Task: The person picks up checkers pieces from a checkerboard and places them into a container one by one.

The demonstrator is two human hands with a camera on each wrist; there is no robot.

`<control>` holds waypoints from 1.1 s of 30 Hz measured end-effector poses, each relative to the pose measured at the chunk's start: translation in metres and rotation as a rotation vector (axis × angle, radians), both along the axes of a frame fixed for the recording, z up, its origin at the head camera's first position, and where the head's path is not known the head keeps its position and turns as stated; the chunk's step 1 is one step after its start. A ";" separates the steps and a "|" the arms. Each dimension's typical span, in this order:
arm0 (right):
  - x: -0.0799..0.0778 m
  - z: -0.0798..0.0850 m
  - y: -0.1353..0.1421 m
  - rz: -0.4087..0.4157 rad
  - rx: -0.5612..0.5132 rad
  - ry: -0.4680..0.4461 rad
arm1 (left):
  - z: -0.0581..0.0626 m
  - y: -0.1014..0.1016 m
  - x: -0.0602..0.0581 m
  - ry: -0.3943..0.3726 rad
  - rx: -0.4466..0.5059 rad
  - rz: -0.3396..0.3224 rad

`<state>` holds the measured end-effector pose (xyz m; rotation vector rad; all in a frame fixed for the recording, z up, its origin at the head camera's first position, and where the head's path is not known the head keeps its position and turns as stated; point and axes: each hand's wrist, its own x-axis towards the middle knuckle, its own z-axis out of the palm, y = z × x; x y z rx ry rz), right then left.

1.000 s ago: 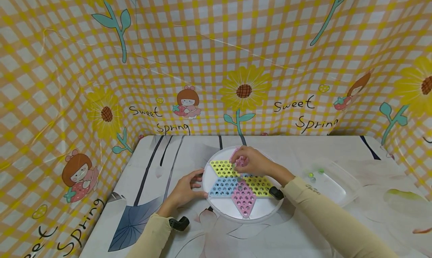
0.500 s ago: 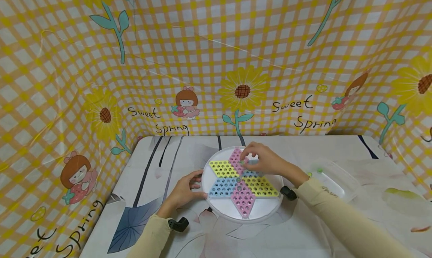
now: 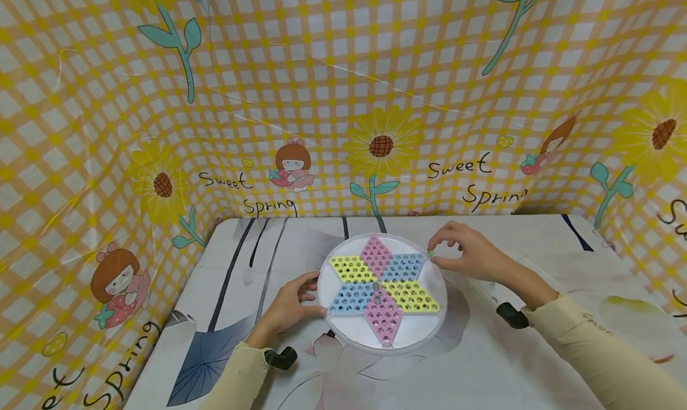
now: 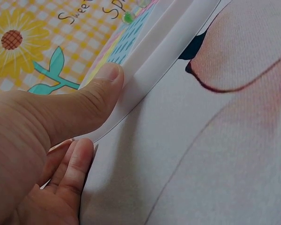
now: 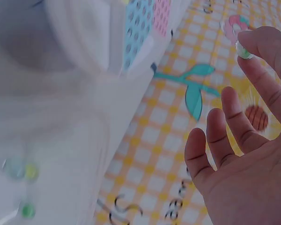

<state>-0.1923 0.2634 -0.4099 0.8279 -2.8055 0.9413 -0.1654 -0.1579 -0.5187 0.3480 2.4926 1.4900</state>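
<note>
A round white Chinese checkers board (image 3: 343,329) with a pink, yellow and blue star of holes lies on the table. Two glass marbles (image 3: 378,299) sit near the star's middle. My left hand (image 3: 288,303) rests at the board's left rim, thumb and fingers spread along it; in the left wrist view the thumb (image 4: 91,101) lies against the white rim. Beyond the board's upper right edge, my right hand (image 3: 469,252) pinches a clear marble (image 5: 244,49) with green inside between thumb and index finger. Its other fingers are loosely extended.
To the right, a clear plastic container (image 5: 96,154) holds several marbles (image 5: 26,209); my right forearm partly covers it in the head view. A checked cloth (image 3: 322,100) hangs behind the table, whose floral cover (image 3: 257,243) has printed lines.
My right hand has lifted off the board's pink and blue points and moved right, past the rim, with the marble pinched. The left hand has stayed at the rim.
</note>
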 end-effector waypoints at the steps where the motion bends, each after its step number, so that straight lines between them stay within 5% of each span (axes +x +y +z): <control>1: 0.003 0.001 0.006 -0.003 0.001 0.022 | 0.000 0.000 0.000 0.000 0.001 0.001; 14: 0.036 0.007 0.082 -0.128 0.034 0.226 | 0.004 0.001 0.003 0.005 0.034 -0.009; 33: 0.052 -0.007 0.118 -0.206 -0.007 0.223 | 0.000 0.001 0.000 0.000 0.048 0.001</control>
